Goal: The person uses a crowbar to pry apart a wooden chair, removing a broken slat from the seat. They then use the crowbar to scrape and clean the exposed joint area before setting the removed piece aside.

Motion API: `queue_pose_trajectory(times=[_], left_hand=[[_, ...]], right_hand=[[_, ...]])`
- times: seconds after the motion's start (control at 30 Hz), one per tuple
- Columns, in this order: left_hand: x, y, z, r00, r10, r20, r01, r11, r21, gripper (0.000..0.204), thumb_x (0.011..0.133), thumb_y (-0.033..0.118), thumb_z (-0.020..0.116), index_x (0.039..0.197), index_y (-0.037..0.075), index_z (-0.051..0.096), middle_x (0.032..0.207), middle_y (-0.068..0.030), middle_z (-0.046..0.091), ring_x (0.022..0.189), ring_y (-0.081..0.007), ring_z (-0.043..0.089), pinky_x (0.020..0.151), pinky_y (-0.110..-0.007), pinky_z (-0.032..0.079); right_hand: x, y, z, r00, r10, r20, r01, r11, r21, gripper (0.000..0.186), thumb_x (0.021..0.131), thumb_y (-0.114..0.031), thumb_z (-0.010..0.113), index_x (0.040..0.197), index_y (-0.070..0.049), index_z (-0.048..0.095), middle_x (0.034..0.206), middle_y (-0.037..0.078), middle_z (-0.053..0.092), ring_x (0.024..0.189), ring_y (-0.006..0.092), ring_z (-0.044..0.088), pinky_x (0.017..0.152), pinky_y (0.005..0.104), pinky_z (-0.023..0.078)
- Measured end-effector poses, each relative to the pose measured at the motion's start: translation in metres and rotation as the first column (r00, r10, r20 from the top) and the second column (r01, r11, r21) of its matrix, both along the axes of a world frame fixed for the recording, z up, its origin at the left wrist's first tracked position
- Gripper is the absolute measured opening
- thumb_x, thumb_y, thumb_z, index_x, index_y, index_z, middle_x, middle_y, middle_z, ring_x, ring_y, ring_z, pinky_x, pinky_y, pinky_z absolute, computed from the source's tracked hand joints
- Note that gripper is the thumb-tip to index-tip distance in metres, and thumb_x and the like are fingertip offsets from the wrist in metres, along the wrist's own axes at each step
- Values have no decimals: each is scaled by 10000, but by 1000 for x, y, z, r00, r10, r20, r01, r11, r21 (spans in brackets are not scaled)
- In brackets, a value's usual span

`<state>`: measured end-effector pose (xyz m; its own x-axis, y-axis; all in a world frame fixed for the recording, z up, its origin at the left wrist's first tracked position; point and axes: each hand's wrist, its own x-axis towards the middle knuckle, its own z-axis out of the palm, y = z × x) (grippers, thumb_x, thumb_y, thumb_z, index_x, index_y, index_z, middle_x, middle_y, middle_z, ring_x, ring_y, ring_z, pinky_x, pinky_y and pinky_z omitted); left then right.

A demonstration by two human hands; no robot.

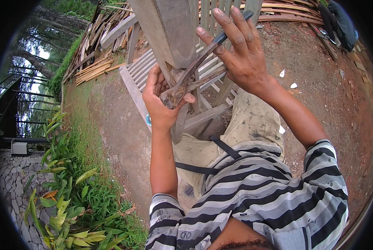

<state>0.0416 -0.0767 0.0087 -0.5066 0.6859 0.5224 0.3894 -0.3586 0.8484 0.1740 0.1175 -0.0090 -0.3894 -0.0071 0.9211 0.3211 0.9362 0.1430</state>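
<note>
Rusty pincers (188,78) lie at a slant across a grey wooden chair, their jaws low and their two handles spread toward the upper right. My left hand (161,102) is curled round the jaw end, close against a wooden post (182,41); exactly what the jaws touch is hidden. One handle ends in a dark grip and crosses in front of my right hand (245,58). That hand has its fingers stretched out and spread, with the handle resting against them. The slatted chair (130,81) stands tilted beneath both hands.
Stacked wooden strips (99,68) lie at the far left, with another pile of boards (286,10) at the back. A dark bag-like bundle (342,25) sits at the far right. White scraps (293,86) dot the dirt ground. Leafy plants (70,204) grow at the left.
</note>
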Motion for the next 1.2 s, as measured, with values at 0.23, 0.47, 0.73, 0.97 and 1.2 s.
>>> queue_pose_trajectory(times=[0.23, 0.47, 0.73, 0.97, 1.2], left_hand=[[2, 0, 1, 1000, 4, 19, -4, 1000, -3, 959, 615, 123, 1013, 1404, -75, 506, 1214, -143, 711, 1095, -189, 695, 961, -313, 541], [2, -2, 1, 996, 53, 67, -53, 999, -8, 934, 635, 136, 1006, 1400, -76, 512, 1213, -142, 714, 1087, -185, 699, 960, -303, 539], [-1, -6, 2, 998, 64, 13, -64, 998, -11, 979, 581, 221, 1040, 1367, -66, 531, 1188, -120, 715, 1076, -180, 693, 958, -300, 524], [0, -4, 1, 998, 56, 25, -55, 998, -15, 1007, 581, 202, 1038, 1396, -76, 515, 1203, -134, 714, 1086, -185, 693, 964, -302, 527], [-1, -5, 1, 999, 49, 20, -49, 999, -6, 1022, 585, 232, 1041, 1400, -81, 510, 1205, -143, 714, 1088, -184, 693, 958, -303, 533]], right_hand=[[-2, 4, 6, 999, 20, -26, -19, 1000, 22, 534, 894, -103, 659, 1379, -325, 653, 1597, 21, 456, 1525, 287, 350, 1263, 509, 296], [4, 10, 15, 992, 12, 128, -10, 1000, -18, 504, 1009, -160, 576, 1471, -361, 577, 1652, 144, 368, 1544, 422, 283, 1289, 540, 216], [14, 26, 17, 998, 54, 36, -59, 985, 160, 468, 1007, -233, 598, 1467, -288, 535, 1520, 133, 515, 1455, 348, 431, 1204, 464, 371], [10, 37, 8, 994, 104, 45, -110, 983, 149, 331, 870, -43, 637, 1143, -229, 612, 1576, 37, 464, 1530, 308, 341, 1284, 548, 245], [9, 23, 4, 993, 111, 41, -115, 989, 89, 267, 848, -47, 642, 1065, -183, 565, 1448, 78, 544, 1474, 326, 429, 1255, 562, 269]])
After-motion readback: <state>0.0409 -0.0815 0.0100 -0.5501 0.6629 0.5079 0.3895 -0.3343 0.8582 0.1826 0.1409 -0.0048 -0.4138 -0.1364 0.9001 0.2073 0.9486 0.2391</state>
